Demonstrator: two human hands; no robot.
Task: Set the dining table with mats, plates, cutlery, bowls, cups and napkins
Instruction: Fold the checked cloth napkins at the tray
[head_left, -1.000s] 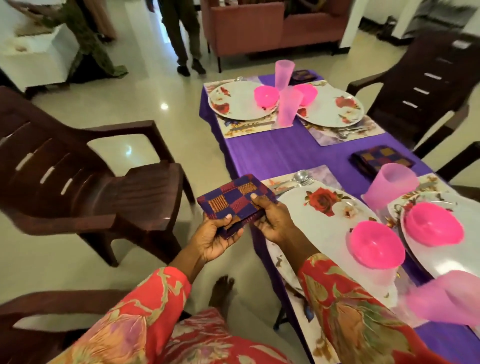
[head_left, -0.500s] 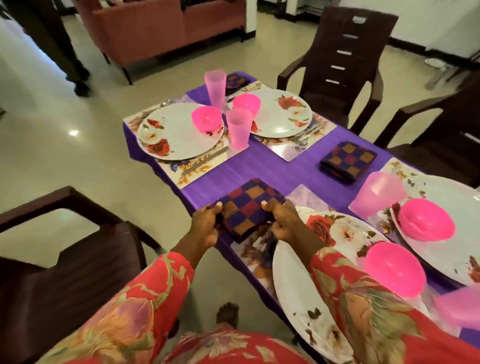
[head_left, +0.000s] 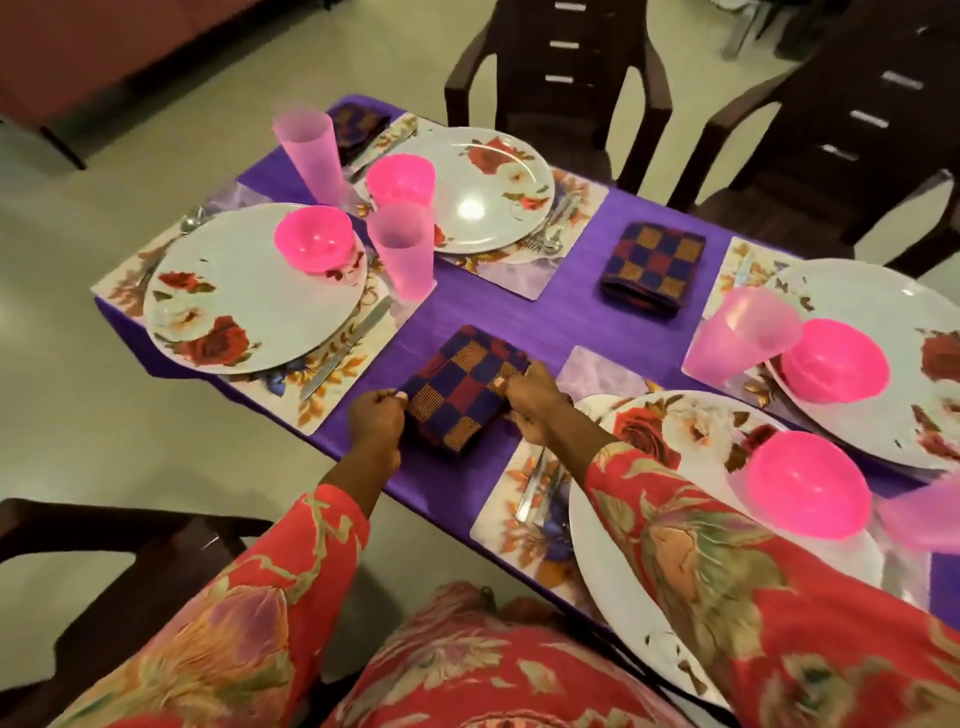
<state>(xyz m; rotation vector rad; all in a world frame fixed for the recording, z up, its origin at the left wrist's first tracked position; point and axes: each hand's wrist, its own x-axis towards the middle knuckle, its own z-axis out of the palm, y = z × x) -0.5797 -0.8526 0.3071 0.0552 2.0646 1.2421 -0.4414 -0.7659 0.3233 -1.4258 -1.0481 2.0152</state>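
Note:
A folded checked napkin (head_left: 460, 387) in purple, red and orange lies on the purple tablecloth (head_left: 498, 317) near the table's near edge. My left hand (head_left: 376, 428) pinches its left corner and my right hand (head_left: 535, 402) pinches its right side. It sits between two floral mats, each with a rose plate: one to the left (head_left: 249, 306), one to the right (head_left: 670, 499) partly under my right sleeve. A second folded napkin (head_left: 649, 267) lies further back, and a third (head_left: 358, 124) at the far end.
Pink bowls (head_left: 314, 244) and pink cups (head_left: 400, 249) stand on the four settings, with cutlery (head_left: 345, 343) beside the plates. Dark brown chairs (head_left: 558, 57) stand behind the table and one (head_left: 104, 561) at my near left.
The napkin has come down from mid-air beside the table onto the cloth between the two near mats. Both hands stayed on it, and my view has swung over the table.

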